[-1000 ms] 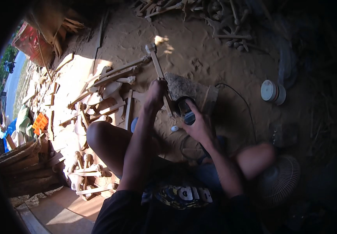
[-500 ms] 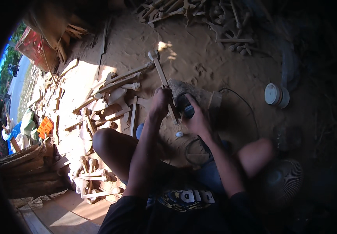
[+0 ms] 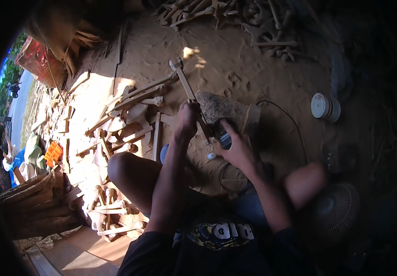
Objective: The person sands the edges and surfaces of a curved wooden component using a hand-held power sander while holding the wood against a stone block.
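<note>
Both grips persist: left fingers (image 3: 192, 107) clamped on wooden piece (image 3: 185, 83), right fingers (image 3: 229, 128) on black power tool (image 3: 225, 140), now nearer body.

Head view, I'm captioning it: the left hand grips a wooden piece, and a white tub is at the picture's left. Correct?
No: the head view shows the white tub at the picture's right. The left hand does grip the wooden piece.
</note>
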Action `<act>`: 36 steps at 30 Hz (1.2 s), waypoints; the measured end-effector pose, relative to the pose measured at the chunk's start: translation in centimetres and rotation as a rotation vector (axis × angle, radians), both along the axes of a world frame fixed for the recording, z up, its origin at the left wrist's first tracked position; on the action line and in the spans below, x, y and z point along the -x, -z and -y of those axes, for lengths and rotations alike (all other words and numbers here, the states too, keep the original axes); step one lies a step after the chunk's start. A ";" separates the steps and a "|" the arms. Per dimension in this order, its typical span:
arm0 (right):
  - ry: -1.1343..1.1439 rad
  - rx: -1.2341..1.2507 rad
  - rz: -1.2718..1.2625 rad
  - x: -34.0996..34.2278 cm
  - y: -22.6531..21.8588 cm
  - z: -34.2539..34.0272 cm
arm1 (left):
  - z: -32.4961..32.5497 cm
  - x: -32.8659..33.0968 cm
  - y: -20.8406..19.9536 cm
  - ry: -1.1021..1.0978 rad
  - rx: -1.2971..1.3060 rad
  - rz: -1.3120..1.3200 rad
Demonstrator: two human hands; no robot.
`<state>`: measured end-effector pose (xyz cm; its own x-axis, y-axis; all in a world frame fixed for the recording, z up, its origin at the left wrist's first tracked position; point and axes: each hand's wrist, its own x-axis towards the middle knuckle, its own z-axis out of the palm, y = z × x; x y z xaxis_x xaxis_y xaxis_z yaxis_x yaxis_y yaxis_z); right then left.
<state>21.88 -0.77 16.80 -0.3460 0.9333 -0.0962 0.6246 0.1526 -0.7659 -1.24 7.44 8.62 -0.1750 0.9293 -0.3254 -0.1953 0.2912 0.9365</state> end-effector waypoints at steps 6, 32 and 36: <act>0.064 0.052 0.017 0.3 -0.2 -0.2 | -0.3 2.5 1.8 0.185 -0.155 -0.195; 0.186 0.064 0.023 -4.9 1.2 1.0 | -0.9 -3.1 -2.3 -0.419 -0.626 -0.920; 0.240 0.007 0.021 -6.0 1.2 0.6 | 1.0 -3.9 -4.8 0.078 -0.668 -1.043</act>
